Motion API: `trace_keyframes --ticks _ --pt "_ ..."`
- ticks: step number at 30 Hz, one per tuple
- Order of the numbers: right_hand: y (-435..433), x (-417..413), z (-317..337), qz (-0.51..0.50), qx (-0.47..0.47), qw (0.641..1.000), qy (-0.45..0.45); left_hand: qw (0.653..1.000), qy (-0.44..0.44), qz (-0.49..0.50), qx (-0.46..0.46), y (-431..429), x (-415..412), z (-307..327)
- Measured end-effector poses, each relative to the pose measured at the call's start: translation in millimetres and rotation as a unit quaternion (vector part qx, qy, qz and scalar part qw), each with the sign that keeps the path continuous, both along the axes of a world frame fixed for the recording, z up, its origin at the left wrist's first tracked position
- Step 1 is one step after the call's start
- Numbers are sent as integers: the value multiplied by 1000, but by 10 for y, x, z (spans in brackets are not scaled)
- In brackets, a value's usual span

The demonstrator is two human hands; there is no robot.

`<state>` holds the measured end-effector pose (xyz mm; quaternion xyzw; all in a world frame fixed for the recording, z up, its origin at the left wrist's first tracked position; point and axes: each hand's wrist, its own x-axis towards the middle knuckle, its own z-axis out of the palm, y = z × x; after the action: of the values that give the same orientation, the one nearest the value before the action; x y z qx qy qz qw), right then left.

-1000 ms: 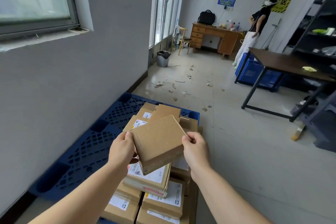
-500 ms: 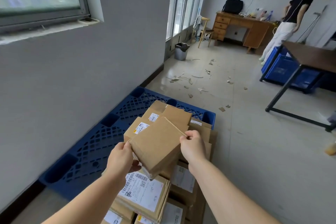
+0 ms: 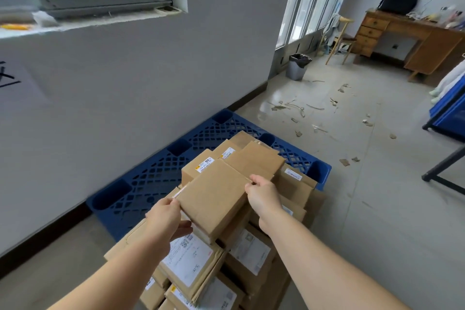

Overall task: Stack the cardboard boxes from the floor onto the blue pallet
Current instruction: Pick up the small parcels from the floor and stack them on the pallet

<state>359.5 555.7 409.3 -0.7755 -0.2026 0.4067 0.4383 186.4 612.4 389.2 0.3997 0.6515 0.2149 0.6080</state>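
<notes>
Grey wall runs along the left of the room, and a blue pallet (image 3: 156, 184) lies on the floor against its foot. Stacked cardboard boxes (image 3: 254, 161) cover the pallet's near and right part, several with white shipping labels facing up.

Over the top of this pile the person holds a flat plain cardboard box (image 3: 214, 199), broad face up. Its long axis runs away from the person and off to the right, roughly in line with the wall. Whether it already rests on the boxes beneath I cannot tell.

The left hand (image 3: 164, 219) grips the box's near left corner, thumb on top and fingers curled under. The right hand (image 3: 264, 196) pinches the far right corner, its back turned up so the fingertips are mostly hidden.

Further off, cardboard scraps (image 3: 289, 108) litter the floor near a lined waste bin (image 3: 298, 66), and a black bag (image 3: 398, 0) sits on a wooden desk (image 3: 412, 35).
</notes>
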Motion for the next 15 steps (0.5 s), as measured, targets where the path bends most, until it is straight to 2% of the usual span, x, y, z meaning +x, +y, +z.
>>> trace_keyframes --ticks 10,15 --pt "-50 149 -56 46 21 998 23 999 26 -5 32 -61 133 -37" --pt "-83 153 35 46 23 999 1 999 42 2 32 -87 128 30"
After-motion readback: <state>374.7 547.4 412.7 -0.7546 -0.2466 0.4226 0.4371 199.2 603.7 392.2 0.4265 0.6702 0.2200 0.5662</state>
